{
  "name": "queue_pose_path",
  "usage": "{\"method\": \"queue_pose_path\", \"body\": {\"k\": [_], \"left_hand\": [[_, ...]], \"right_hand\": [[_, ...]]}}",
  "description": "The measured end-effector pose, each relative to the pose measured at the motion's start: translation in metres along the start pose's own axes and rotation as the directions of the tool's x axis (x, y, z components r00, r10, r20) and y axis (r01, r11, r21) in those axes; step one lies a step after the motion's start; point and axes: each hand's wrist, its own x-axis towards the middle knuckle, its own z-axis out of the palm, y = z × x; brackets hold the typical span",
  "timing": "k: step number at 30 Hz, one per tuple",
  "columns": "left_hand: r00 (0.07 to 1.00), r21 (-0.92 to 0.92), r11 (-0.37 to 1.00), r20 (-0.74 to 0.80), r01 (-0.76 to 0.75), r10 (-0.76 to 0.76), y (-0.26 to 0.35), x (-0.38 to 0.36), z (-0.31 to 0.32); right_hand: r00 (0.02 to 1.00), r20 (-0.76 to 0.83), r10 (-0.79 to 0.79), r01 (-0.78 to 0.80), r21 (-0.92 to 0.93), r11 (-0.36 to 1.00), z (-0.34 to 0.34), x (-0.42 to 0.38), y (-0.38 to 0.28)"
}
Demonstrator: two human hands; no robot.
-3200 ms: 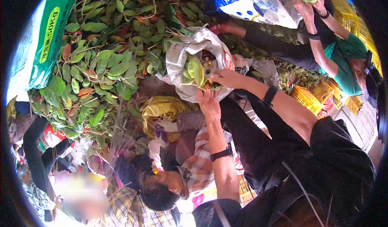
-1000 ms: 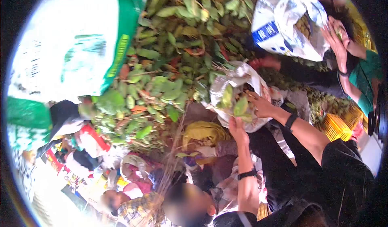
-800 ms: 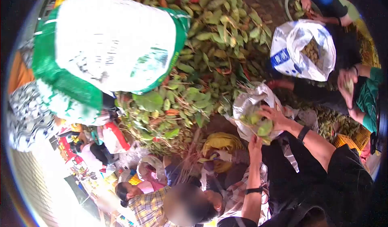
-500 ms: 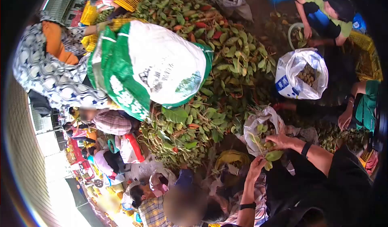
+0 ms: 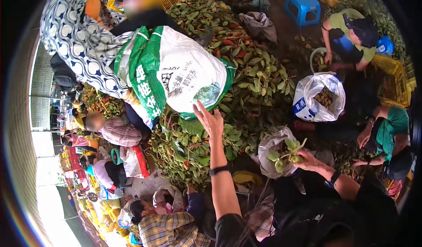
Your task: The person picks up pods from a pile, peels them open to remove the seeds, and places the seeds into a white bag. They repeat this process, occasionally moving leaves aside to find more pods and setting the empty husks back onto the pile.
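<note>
My left hand (image 5: 211, 121) is stretched out with its fingers apart. In this view it overlaps the lower edge of a large white and green woven sack (image 5: 189, 71) and the heap of leafy twigs (image 5: 259, 71). My right hand (image 5: 308, 161) pinches a leafy sprig (image 5: 285, 154) with several pale green leaves and a short stem. The sprig is over the mouth of a whitish bag (image 5: 265, 152), whose inside is partly hidden by the leaves. Dark bands circle both my wrists.
A person in a patterned garment (image 5: 79, 36) is by the big sack. Across from me, a person in a lime top (image 5: 340, 25) crouches near a white bag of small brown pieces (image 5: 303, 95). A blue stool (image 5: 303, 5) and yellow crate (image 5: 395, 77) stand beyond. A person in plaid (image 5: 169, 227) works at left.
My left hand has left the sprig, moved up and left towards the big sack, and opened. My right hand still holds the sprig. A dark-sleeved person now shows behind the sack.
</note>
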Motion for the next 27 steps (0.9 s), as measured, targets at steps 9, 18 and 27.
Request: {"method": "queue_pose_path", "body": {"k": [9,18,27], "left_hand": [[0.966,0.251,0.967,0.235,0.044,-0.105,-0.016,0.092,0.000],[0.963,0.137,0.990,0.260,0.044,-0.078,-0.029,0.083,-0.010],[0.973,0.074,0.994,0.212,0.080,-0.094,-0.035,0.075,-0.043]], "right_hand": [[0.995,0.056,0.081,-0.089,0.178,0.980,-0.015,-0.041,-0.064],[0.989,0.070,0.133,-0.149,0.561,0.814,0.024,-0.052,-0.058],[0.992,0.033,0.119,-0.110,0.676,0.729,0.019,-0.041,-0.114]]}}
